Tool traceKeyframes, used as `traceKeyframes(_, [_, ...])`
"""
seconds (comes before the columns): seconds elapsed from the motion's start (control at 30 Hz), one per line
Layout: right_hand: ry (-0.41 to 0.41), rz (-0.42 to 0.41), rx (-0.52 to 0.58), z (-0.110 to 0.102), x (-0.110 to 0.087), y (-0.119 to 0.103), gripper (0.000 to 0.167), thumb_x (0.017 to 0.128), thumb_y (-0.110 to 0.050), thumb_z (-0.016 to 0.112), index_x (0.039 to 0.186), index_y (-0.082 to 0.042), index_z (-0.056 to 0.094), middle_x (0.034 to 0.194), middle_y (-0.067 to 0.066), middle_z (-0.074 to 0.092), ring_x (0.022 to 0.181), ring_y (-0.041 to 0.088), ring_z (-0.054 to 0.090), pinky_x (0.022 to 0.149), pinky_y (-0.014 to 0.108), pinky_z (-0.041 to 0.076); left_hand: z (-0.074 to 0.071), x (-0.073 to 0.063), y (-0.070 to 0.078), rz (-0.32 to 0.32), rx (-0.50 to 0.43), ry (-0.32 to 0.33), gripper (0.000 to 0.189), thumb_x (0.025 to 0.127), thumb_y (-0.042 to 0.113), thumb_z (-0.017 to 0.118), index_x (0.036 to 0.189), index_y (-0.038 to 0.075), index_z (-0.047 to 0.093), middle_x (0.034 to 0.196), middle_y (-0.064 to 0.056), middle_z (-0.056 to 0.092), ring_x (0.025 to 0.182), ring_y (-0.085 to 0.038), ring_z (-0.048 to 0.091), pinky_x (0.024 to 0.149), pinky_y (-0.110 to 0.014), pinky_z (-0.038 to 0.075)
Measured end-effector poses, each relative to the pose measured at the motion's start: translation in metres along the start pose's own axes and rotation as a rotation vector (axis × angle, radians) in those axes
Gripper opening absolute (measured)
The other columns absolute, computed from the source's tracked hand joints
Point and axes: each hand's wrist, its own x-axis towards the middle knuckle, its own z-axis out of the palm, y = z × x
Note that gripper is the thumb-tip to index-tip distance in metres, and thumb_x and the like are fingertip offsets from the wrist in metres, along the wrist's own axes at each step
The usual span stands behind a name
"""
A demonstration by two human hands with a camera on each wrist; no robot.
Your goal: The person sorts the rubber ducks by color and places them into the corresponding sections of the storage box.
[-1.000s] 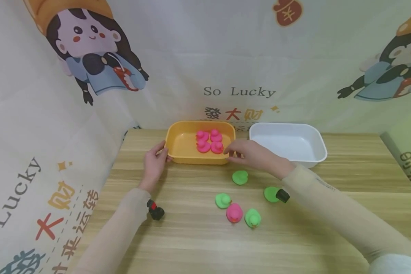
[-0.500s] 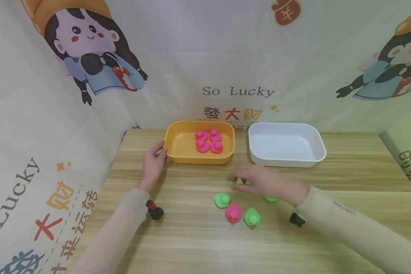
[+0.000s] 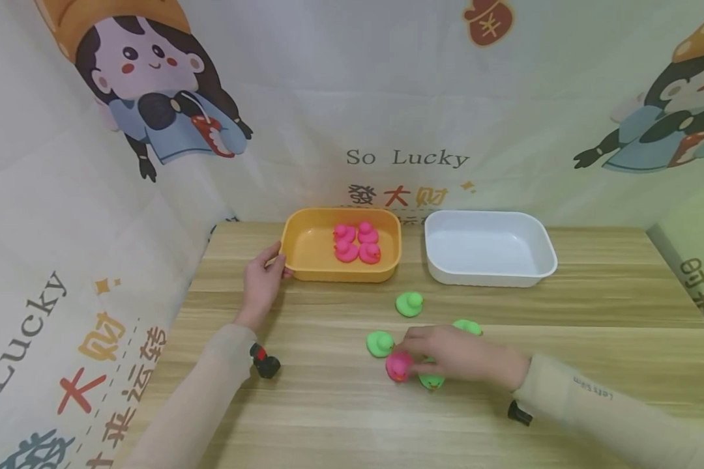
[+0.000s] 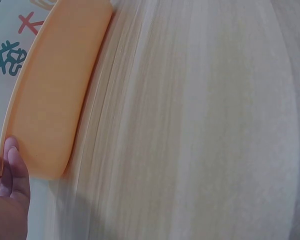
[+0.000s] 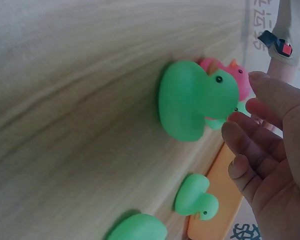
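My left hand (image 3: 261, 280) grips the left end of the yellow-orange tub (image 3: 305, 270); in the left wrist view its thumb and fingers pinch the rim. Several pink rubber ducks (image 3: 356, 243) sit inside that tub. Over the loose ducks on the table is my right hand (image 3: 454, 352), its fingertips right at a pink rubber duck (image 3: 397, 367). In the right wrist view the thumb and fingers are spread apart, and a green duck (image 5: 190, 100) stands in front of the pink one. Another green duck (image 3: 380, 344) lies just left of the hand.
A white tub (image 3: 489, 273) stands right of the orange one at the table's back edge. Further green ducks sit on the wooden table (image 3: 317, 417), one near the tubs and one behind my right hand. Printed cloth (image 3: 305, 117) hangs behind the table.
My right hand has gone from the orange tub's right end to the green duck near the tubs, turned that duck upright, then come nearer to the pink duck. The left hand stays put.
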Motion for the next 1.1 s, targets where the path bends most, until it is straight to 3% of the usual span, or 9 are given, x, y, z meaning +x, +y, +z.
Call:
traceKeyframes(0.1, [0.01,0.002,0.008,0.005,-0.003,-0.002,0.028,0.099,-0.026,0.074,0.123,-0.012,0.074,0.108,-0.005,0.069,0.098,0.007,0.067,0.087,0.022,0.059,0.0,0.0,0.0,0.006,-0.004,-0.001,0.045,0.109,0.008,0.053,0.153,-0.003,0.047,0.148,-0.024,0.056,0.072,0.001,0.065,0.075,-0.018,0.062])
traceKeyframes(0.4, [0.048,-0.043,0.004,0.014,-0.003,-0.003,0.032,0.097,-0.02,0.075,0.127,-0.011,0.073,0.106,-0.004,0.069,0.088,0.007,0.064,0.08,0.014,0.056,0.0,0.0,-0.001,0.012,0.021,0.016,0.044,0.109,0.008,0.052,0.152,-0.002,0.048,0.145,-0.023,0.058,0.072,0.001,0.065,0.077,-0.02,0.063])
traceKeyframes(0.7, [-0.015,-0.051,0.039,0.014,0.0,-0.003,0.029,0.101,-0.018,0.07,0.129,-0.017,0.073,0.111,-0.007,0.067,0.099,0.001,0.063,0.085,0.014,0.056,0.0,-0.001,-0.001,0.025,-0.009,0.003,0.045,0.109,0.007,0.052,0.152,-0.003,0.047,0.147,-0.025,0.056,0.071,0.002,0.065,0.075,-0.018,0.062])
traceKeyframes(1.1, [-0.05,-0.022,0.046,0.01,0.006,-0.007,0.021,0.098,-0.022,0.073,0.118,-0.018,0.074,0.105,-0.009,0.064,0.092,0.0,0.058,0.083,0.016,0.056,-0.001,-0.001,-0.001,0.028,0.014,0.008,0.044,0.109,0.008,0.053,0.152,-0.002,0.048,0.144,-0.025,0.059,0.071,0.0,0.066,0.076,-0.021,0.063])
